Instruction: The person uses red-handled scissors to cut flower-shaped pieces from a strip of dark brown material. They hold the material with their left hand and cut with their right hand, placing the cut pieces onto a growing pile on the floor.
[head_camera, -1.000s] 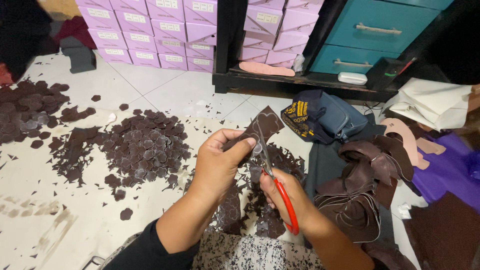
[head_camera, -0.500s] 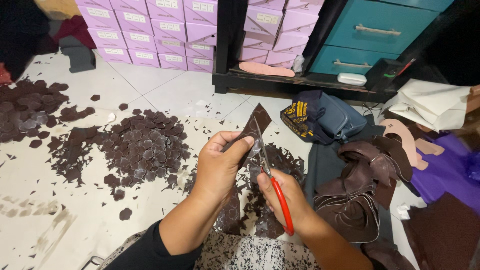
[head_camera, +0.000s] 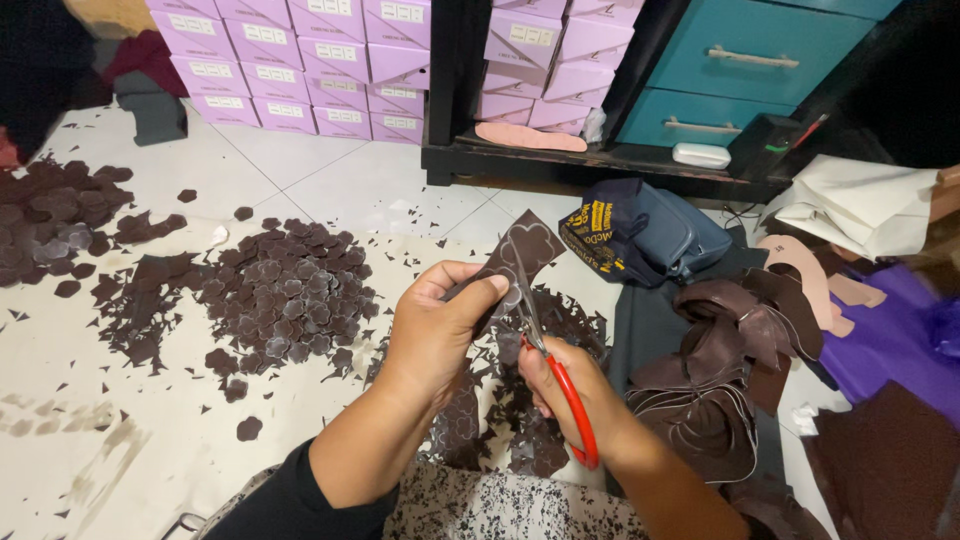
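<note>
Your left hand (head_camera: 435, 325) sits at the centre of the frame, fingers and thumb pinched on a dark brown leather piece (head_camera: 520, 255) that carries a drawn flower outline and stands up above your knuckles. Your right hand (head_camera: 570, 385), just to the lower right, is closed through the red handles of the scissors (head_camera: 545, 360), and the blades run up and to the left into the lower edge of the leather piece.

Left of your hands, a heap of cut brown flower shapes (head_camera: 285, 295) lies spread on the white tiled floor (head_camera: 330, 190), with a second heap (head_camera: 50, 215) at the left edge of the frame. Under your hands lie dark offcuts (head_camera: 510, 420). To the right, a stack of larger brown leather (head_camera: 720, 370) is folded over itself. A navy bag (head_camera: 645, 235) lies above it, and lilac boxes (head_camera: 290, 60) are stacked along the top of the frame.
</note>
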